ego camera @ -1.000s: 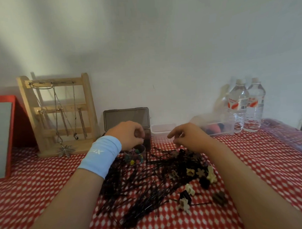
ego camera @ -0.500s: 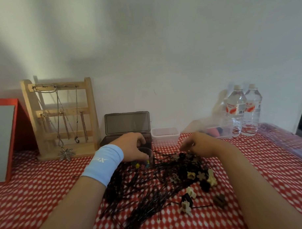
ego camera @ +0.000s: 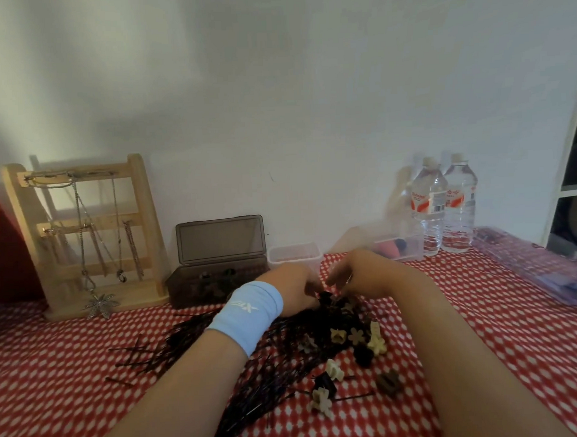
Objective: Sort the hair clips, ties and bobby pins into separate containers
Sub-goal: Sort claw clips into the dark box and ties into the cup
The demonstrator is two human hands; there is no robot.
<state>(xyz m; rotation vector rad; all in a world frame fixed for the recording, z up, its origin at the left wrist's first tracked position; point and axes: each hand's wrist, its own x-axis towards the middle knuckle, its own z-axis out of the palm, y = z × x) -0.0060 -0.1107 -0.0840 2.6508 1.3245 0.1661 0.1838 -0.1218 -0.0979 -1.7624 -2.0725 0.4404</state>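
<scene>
Where the pile (ego camera: 295, 344) on the table (ego camera: 56, 357) ends toward the wall, left grip (ego camera: 293, 290) and right grip (ego camera: 364, 276) flank a black clip (ego camera: 326, 297) lying between them, equally near; fingers (ego camera: 340, 278) curl, but whether either pinches it cannot be told.

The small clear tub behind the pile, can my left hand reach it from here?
Probably yes: the small clear tub sits just beyond the left hand, and nothing stands between them.

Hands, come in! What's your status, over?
Left hand and right hand meet over a black clip, grip unclear. Bobby pins and hair clips lie heaped, unsorted. Dark box open behind, nothing blocking.
</scene>
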